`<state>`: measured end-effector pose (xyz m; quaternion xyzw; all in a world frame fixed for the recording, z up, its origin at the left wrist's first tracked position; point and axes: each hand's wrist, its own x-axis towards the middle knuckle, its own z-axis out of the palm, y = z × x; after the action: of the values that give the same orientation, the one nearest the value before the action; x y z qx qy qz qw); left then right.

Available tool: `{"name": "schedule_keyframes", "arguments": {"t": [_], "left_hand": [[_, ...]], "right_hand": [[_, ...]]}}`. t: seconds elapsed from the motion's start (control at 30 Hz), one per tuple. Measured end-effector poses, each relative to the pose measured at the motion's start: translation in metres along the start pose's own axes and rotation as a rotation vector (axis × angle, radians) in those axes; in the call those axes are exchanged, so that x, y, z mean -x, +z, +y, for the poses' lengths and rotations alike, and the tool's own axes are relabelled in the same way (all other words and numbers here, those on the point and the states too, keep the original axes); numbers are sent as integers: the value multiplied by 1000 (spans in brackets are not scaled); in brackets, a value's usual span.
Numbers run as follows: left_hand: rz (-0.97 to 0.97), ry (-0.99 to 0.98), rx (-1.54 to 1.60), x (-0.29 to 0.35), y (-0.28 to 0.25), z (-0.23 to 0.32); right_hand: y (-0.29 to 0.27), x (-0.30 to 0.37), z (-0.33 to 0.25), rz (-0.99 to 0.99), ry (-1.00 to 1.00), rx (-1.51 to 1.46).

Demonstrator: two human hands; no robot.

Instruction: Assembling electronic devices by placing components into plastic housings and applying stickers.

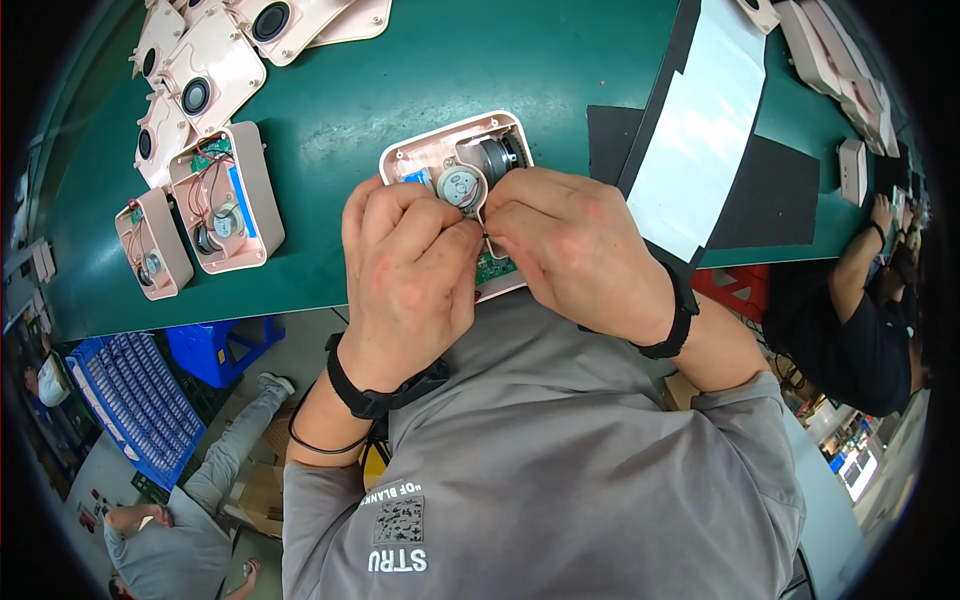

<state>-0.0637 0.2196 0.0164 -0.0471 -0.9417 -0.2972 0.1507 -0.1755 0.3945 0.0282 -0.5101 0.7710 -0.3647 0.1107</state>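
A pale pink plastic housing [453, 131] lies open on the table before me, tilted slightly. Inside it sit a round silver motor [460, 187], a black cylindrical part [494, 157], a blue piece [418, 179] and a green circuit board [492, 267]. A thin pale cable [485, 212] curves round the motor and runs down between my fingertips. My right hand [560, 235] is closed, pinching at this cable. Closed beside it, my left hand [412, 265] has its fingertips against the cable's left side; what they grip is hidden.
Two more open housings [262, 200] [181, 240] with wired insides stand at left. Behind them lie several pink panels with round black speakers [197, 95]. A pale sheet [695, 130] on black boards lies at right, with white cases [830, 60] beyond. Other people [850, 300] sit nearby.
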Motion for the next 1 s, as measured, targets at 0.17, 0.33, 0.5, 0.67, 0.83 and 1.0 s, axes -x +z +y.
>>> {"name": "schedule_keyframes", "arguments": {"t": [0.17, 0.33, 0.5, 0.67, 0.83, 1.0], "left_hand": [[25, 14, 3, 1, 3, 0], [67, -29, 40, 5, 4, -1], [184, -154, 45, 10, 7, 6], [121, -144, 23, 9, -12, 14], [149, -71, 132, 21, -31, 3], [122, 69, -22, -29, -16, -15]], "right_hand": [[0, 1, 3, 1, 1, 2], [-13, 8, -2, 115, 12, -46], [-22, 25, -13, 21, 399, -111], [-21, 13, -15, -23, 675, -261], [-35, 4, 14, 122, 446, -22], [-45, -19, 31, 222, 207, 507]]}}
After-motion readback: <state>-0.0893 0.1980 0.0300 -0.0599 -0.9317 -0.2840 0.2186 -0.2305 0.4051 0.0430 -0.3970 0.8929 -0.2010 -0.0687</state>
